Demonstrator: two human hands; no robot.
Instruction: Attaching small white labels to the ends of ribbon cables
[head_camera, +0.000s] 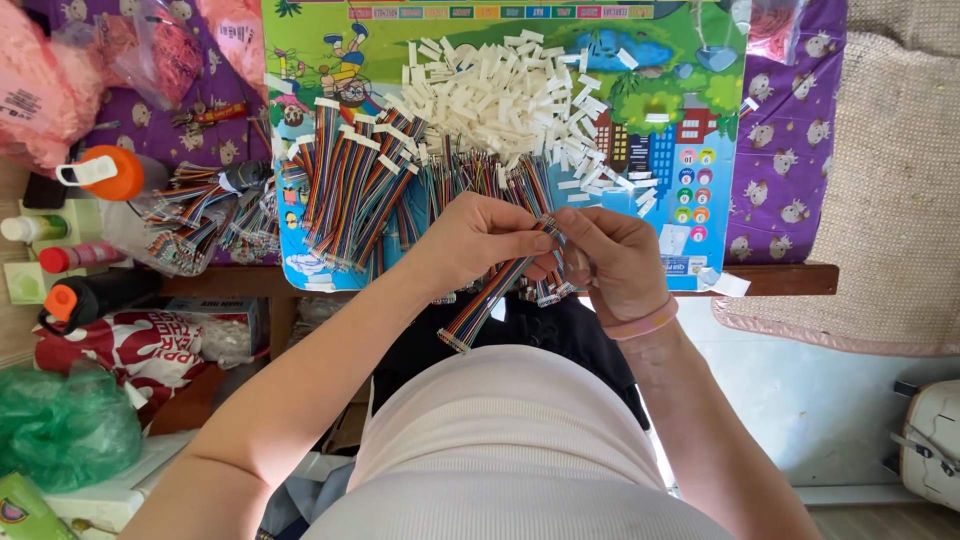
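Both hands meet at the table's near edge, pinching one flat rainbow-coloured ribbon cable (497, 290). The left hand (470, 240) grasps its upper end with thumb and fingertips; the right hand (612, 258) — pink band at the wrist — closes on the same end from the other side. The cable slants down and left, its free end hanging over the lap. Just beyond lie rows of similar multicoloured ribbon cables (350, 190) and a heap of small white plastic connectors (500, 95) — all on a colourful cartoon-printed mat (700, 130).
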